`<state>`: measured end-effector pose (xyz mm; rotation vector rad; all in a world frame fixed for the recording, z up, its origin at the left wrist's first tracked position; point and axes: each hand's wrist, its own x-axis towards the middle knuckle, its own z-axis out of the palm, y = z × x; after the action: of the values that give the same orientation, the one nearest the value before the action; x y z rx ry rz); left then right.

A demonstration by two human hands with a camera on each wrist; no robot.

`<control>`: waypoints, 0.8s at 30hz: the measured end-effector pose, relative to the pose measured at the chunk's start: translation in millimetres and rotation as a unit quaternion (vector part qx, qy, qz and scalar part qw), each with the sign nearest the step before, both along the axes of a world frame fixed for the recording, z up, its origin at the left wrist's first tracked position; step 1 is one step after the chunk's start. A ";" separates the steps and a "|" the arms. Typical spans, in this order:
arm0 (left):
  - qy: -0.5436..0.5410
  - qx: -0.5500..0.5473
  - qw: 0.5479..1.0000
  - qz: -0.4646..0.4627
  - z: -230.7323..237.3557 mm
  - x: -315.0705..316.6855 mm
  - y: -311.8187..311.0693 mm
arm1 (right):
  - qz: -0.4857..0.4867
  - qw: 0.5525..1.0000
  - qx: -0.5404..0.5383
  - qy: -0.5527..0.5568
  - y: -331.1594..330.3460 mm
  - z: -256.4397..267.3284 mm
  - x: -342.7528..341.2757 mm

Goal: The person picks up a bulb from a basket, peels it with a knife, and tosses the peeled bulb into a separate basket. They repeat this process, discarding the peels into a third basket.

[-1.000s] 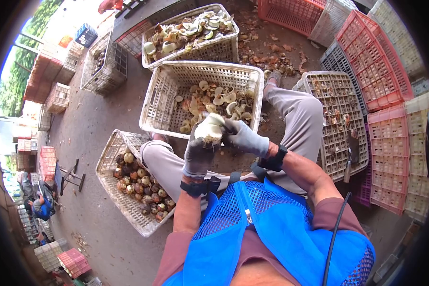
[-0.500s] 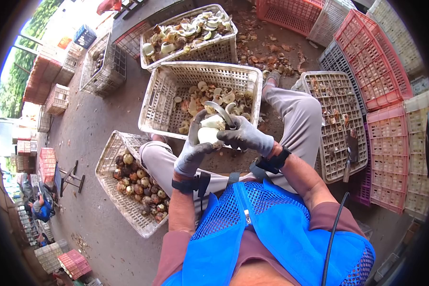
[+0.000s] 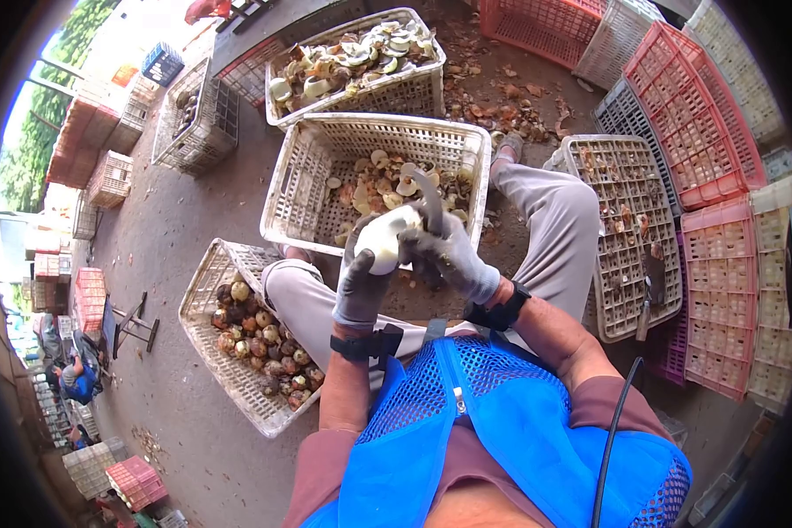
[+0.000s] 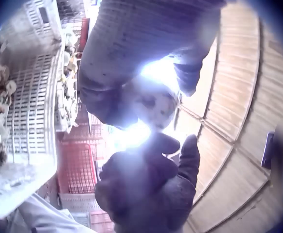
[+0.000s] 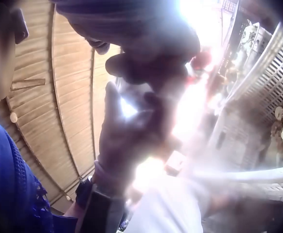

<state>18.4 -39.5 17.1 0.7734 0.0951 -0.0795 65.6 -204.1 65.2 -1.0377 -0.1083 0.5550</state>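
Note:
In the head view my left hand (image 3: pixel 363 280), in a grey glove with a dark palm, holds a white peeled onion (image 3: pixel 387 240) over the near side of a white crate (image 3: pixel 290 189). My right hand (image 3: pixel 449 255), gloved likewise, is curled at the onion's right side and grips a curved grey blade (image 3: pixel 432 201) that points up and away from me. The dark fingers hide its handle. In the left wrist view the left hand (image 4: pixel 146 187) is below the onion (image 4: pixel 153 104), with glare around it. The right wrist view is washed out by light.
Peelings (image 3: pixel 383 189) lie in the middle crate. Behind it a crate (image 3: pixel 356 97) is heaped with peelings. A crate of brownish onions (image 3: pixel 260 339) stands at my left knee. At right an upturned crate (image 3: pixel 625 229) bears a handled tool (image 3: pixel 645 304), beside stacked red crates (image 3: pixel 691 114).
The onion has been turned and tilted between the hands. The curved blade, hidden at first, came up over the onion and now stands steeper, further right. The crates have stayed put.

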 end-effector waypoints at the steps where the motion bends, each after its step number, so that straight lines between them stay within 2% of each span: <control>1: 0.006 -0.002 1.000 0.028 -4.3 -1.6 0.6 | 0.011 1.000 0.010 0.011 -3.4 2.8 5.0; 2: -0.002 -0.021 1.000 0.012 -5.7 -2.6 3.1 | 0.001 1.000 0.012 0.012 -7.5 -2.7 14.6; 4: -0.018 -0.057 0.998 -0.022 -5.3 -1.9 10.4 | -0.097 0.978 -0.112 -0.144 -4.9 -11.6 39.6; 5: 0.000 -0.057 0.998 -0.004 -4.0 -3.9 10.7 | -0.092 0.912 -0.309 -0.252 -7.4 -24.4 53.0; 6: -0.001 -0.048 0.999 -0.007 -3.8 -5.2 12.3 | -0.083 0.796 -0.490 -0.345 -10.6 -24.9 60.1; 7: -0.002 -0.037 0.999 -0.011 -3.7 -4.4 15.9 | -0.050 0.808 -0.492 -0.322 -16.1 -22.0 59.6; 9: -0.037 -0.004 0.999 -0.023 8.4 0.8 16.2 | 0.055 0.895 -0.357 -0.261 -22.4 -18.2 52.3; 10: -0.028 0.023 0.999 -0.026 17.8 0.1 13.3 | 0.108 0.926 -0.286 -0.222 -25.9 -15.6 45.4; 11: -0.020 0.050 0.998 -0.030 25.8 0.4 10.6 | 0.152 0.940 -0.261 -0.162 -25.9 3.4 35.9; 12: -0.013 0.077 0.996 -0.036 28.8 1.3 9.6 | 0.111 0.957 -0.159 -0.216 -18.8 -16.1 28.4; 14: -0.028 0.190 0.978 -0.081 22.2 10.4 14.7 | 0.180 0.919 -0.240 -0.254 -20.0 -9.5 25.2; 15: -0.048 0.247 0.964 -0.089 21.0 14.8 14.8 | 0.162 0.949 -0.170 -0.212 -14.9 -15.2 21.4; 16: -0.068 0.304 0.946 -0.095 20.7 16.7 14.8 | 0.167 0.959 -0.174 -0.150 -16.2 -11.7 21.9; 17: -0.045 0.229 0.969 -0.087 48.9 13.0 4.2 | 0.172 0.965 -0.176 -0.088 -18.8 -5.3 22.5; 19: -0.048 0.213 0.976 0.024 47.3 9.0 -4.5 | 0.127 0.977 -0.156 -0.077 -16.7 -7.2 20.9; 20: -0.051 0.204 0.974 0.079 46.2 8.5 -6.1 | 0.054 0.984 -0.126 -0.115 -8.9 -13.5 14.9; 21: -0.087 0.192 0.974 0.081 33.6 8.8 -2.7 | -0.019 0.984 -0.097 -0.152 2.2 -21.5 5.6; 22: -0.068 0.162 0.981 0.082 22.7 7.9 -2.4 | -0.091 0.976 -0.066 -0.188 9.3 -33.2 -1.5; 23: -0.049 0.131 0.987 0.082 12.6 6.0 -4.1 | -0.129 0.949 -0.131 -0.255 13.6 -55.3 -4.6; 24: -0.029 0.100 0.991 0.082 5.5 4.7 -7.5 | -0.150 0.948 -0.146 -0.242 18.9 -63.3 -9.8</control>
<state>23.0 -47.0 22.7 0.9643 0.1119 0.1112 55.9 -185.2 1.9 -1.4372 -0.3014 0.0285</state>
